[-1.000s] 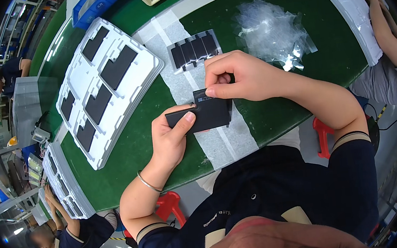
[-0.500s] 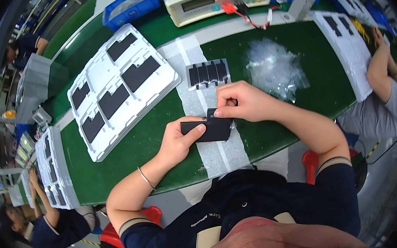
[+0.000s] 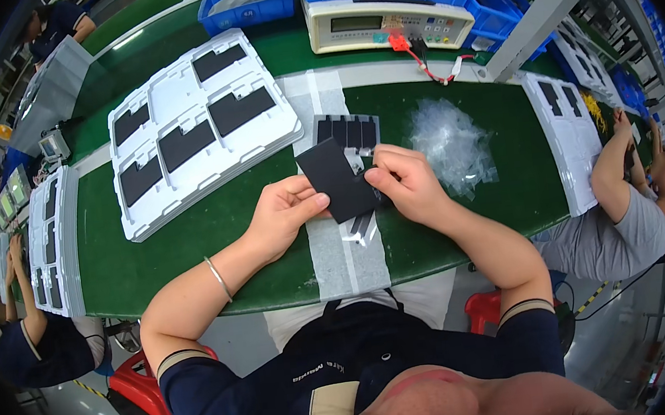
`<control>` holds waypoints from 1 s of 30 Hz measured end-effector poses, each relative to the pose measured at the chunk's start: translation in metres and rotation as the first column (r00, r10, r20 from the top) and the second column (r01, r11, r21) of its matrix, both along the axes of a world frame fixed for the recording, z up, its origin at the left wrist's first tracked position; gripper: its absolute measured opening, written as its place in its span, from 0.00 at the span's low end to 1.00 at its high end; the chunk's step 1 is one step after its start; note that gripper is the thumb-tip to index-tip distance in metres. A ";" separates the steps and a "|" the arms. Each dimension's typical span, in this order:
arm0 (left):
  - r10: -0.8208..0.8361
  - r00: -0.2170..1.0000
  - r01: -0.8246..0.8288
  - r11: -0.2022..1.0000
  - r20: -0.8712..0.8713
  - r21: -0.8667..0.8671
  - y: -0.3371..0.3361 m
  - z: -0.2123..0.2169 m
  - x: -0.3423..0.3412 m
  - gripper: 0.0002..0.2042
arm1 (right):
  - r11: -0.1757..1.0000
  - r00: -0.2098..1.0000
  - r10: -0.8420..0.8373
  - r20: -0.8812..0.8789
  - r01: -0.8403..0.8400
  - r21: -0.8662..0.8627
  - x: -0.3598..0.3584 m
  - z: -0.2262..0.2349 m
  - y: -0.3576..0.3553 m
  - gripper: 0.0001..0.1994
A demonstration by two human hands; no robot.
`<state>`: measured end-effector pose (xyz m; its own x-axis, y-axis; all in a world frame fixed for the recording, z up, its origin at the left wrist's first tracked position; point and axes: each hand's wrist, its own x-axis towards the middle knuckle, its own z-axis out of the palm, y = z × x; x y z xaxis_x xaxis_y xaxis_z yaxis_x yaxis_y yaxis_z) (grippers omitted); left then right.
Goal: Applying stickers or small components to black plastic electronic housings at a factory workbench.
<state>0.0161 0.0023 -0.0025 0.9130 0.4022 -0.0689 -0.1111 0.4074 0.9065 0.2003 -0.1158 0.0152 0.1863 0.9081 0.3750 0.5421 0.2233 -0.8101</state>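
My left hand (image 3: 281, 212) grips a flat black rectangular piece with a notched corner (image 3: 334, 183), thumb on its face and fingers beneath. The piece tilts above the table. My right hand (image 3: 410, 180) is closed in a pinch at its right edge by the notch, where a small pale glossy patch shows; the exact spot under the fingertips is hidden. Just beyond the piece lies a sheet of black strips (image 3: 353, 132), partly covered by it. Below the piece, a few dark strips with a clear shiny end (image 3: 360, 229) show.
White stacked trays (image 3: 163, 84) with similar black pieces stand left. A heap of clear plastic film (image 3: 451, 148) lies right. At the back are a bench meter (image 3: 391, 26) with red and black leads, blue bins (image 3: 247, 6) and a metal post (image 3: 546, 15). Co-workers sit on both sides.
The black piece has been turned and raised so its broad plain face tilts toward me. My right hand has shifted down along the notch edge. The whole view has also shifted.
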 end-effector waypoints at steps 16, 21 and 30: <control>0.809 0.568 0.407 -0.118 -0.150 0.906 0.210 0.015 -0.040 0.18 | 0.889 0.690 0.419 0.590 -0.443 -0.113 -0.014 0.000 -0.012 0.09; 0.817 0.507 0.430 0.036 -0.274 0.902 0.199 0.004 -0.039 0.33 | 0.838 0.638 0.539 0.550 -0.472 -0.275 -0.019 0.014 -0.026 0.23; 0.852 0.490 0.349 0.005 -0.187 0.937 0.197 0.004 -0.035 0.35 | 0.656 0.447 0.747 0.491 -0.613 -0.440 -0.038 0.008 -0.032 0.39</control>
<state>-0.0184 0.1998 0.0013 0.5324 0.8157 0.2263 0.8121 -0.5676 0.1353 0.1623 -0.1478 0.0228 -0.7174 0.6962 -0.0263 0.6334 0.6360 -0.4409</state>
